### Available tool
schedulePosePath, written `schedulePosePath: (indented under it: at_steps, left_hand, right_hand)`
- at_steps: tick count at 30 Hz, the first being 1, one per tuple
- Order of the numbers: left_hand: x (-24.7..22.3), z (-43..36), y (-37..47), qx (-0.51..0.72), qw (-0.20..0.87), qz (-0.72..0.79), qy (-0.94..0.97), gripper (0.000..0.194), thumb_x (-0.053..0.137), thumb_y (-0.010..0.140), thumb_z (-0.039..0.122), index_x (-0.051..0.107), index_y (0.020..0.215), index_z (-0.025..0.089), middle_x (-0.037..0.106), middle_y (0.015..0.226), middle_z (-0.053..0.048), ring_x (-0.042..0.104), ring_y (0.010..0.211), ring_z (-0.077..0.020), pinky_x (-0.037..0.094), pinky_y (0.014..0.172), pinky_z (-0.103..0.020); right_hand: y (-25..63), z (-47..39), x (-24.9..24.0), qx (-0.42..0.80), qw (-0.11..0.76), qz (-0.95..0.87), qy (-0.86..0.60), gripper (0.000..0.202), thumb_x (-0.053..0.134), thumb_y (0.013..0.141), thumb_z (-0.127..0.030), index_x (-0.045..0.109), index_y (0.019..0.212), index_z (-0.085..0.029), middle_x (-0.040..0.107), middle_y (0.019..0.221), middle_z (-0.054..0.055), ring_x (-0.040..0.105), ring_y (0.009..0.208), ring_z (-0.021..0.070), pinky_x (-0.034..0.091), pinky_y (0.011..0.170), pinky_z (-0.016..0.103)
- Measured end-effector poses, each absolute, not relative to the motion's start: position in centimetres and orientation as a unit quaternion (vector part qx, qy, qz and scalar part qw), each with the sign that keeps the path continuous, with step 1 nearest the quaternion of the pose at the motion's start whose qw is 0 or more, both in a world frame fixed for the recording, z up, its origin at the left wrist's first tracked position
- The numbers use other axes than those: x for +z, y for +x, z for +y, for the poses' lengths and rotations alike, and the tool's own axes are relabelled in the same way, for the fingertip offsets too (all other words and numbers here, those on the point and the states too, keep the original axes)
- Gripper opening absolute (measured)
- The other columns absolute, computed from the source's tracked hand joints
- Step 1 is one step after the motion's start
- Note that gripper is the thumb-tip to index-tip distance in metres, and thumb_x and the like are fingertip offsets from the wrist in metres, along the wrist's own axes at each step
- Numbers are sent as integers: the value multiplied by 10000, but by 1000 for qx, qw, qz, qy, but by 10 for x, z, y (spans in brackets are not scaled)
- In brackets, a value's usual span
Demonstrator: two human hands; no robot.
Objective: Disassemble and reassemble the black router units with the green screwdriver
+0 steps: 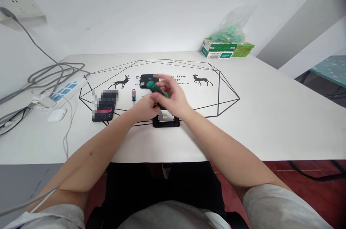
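There are two hands (146,107) (175,97), two tool handles (156,87) (133,94), two printed deer (121,82) (200,79), one power strip (69,89).

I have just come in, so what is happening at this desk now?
A person sits at a white desk. The right hand holds a green-handled tool, whose tip is hidden. The left hand is close against the right one, above a black device with its metal inside exposed. A small screwdriver lies to the left, and a flat black piece lies behind the hands.
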State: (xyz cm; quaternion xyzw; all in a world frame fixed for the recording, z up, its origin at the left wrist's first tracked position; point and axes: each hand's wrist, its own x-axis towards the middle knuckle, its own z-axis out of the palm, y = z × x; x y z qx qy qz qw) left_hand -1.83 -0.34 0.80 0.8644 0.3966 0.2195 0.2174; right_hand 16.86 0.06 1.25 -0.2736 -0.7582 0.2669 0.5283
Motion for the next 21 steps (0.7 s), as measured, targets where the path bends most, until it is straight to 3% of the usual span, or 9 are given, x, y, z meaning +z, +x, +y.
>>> schedulePosePath:
  at_steps: [2, 4, 9, 15, 21]
  left_hand:
    - [10, -3, -23, 230, 184, 375, 879, 254, 562, 910, 130, 747, 1072, 196, 752, 1169, -104, 675, 1154, -302, 555, 1061, -447]
    - [9, -1, -27, 225, 152, 358, 894, 246, 583, 952, 191, 760, 1122, 199, 752, 1190, -118, 652, 1198, -320, 518, 1120, -493]
    - [5, 3, -30, 170, 125, 345, 915, 451, 697, 980, 413, 722, 1383, 213, 670, 1457, -153, 516, 1438, -390, 382, 1252, -600]
    - [1, 0, -32, 123, 137, 340, 922, 590, 756, 970, 551, 695, 1460, 229, 579, 1612, -162, 333, 1613, -444, 267, 1311, -655]
    - [3, -2, -34, 106, 136, 342, 924, 550, 780, 951, 553, 735, 1397, 234, 578, 1622, -158, 349, 1614, -439, 300, 1301, -647]
  right_hand:
    - [185, 10, 16, 353, 535, -714, -281, 599, 659, 1018, -455, 457, 1576, -371, 721, 1187, 50, 718, 892, 192, 675, 810, 412]
    - [198, 19, 18, 432, 522, -685, -267, 633, 709, 976, -467, 458, 1552, -389, 693, 1173, 28, 704, 829, 169, 678, 762, 405]
    - [204, 21, 21, 560, 508, -596, -271, 413, 687, 888, -308, 564, 1283, -308, 678, 1081, 5, 688, 765, 145, 642, 699, 380]
    - [198, 17, 26, 580, 517, -567, -274, 390, 599, 792, -202, 565, 1171, -289, 659, 925, -38, 579, 627, 118, 509, 585, 308]
    - [204, 25, 29, 556, 575, -506, -323, 404, 612, 737, -216, 599, 1133, -295, 659, 904, -51, 592, 607, 102, 483, 570, 283]
